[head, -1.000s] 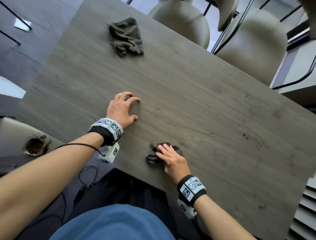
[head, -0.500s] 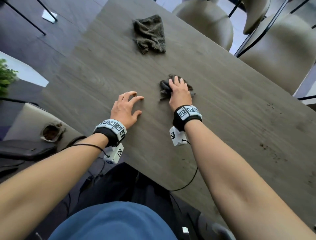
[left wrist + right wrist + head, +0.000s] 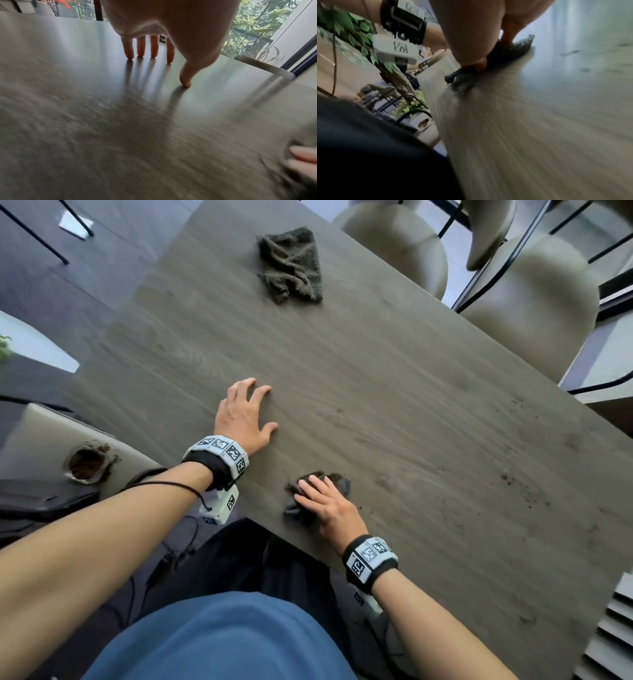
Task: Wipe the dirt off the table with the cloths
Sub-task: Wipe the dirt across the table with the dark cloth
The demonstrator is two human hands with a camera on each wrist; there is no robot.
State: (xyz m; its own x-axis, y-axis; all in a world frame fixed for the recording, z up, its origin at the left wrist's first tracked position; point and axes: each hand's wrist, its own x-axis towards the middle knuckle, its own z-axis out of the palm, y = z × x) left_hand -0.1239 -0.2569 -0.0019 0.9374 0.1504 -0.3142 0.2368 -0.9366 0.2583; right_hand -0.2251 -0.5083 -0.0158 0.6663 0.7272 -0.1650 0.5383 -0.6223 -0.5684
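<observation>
My right hand (image 3: 325, 505) presses a small dark grey cloth (image 3: 339, 481) flat against the wooden table (image 3: 394, 392) near its front edge. The right wrist view shows that cloth (image 3: 515, 47) bunched under my palm and fingers. My left hand (image 3: 245, 414) rests on the bare table to the left, fingers spread, and its fingertips (image 3: 140, 54) touch the wood. A second, olive-grey cloth (image 3: 291, 265) lies crumpled at the far end of the table. Dark specks of dirt (image 3: 520, 487) dot the right part of the table.
Beige chairs (image 3: 527, 306) stand along the far right side of the table. Another chair (image 3: 44, 440) with a torn hole in its seat is at my left. A slatted grey surface (image 3: 616, 625) shows at the lower right corner.
My right hand has pulled the dark cloth back from the middle of the table toward the front edge. The left hand has stayed in place.
</observation>
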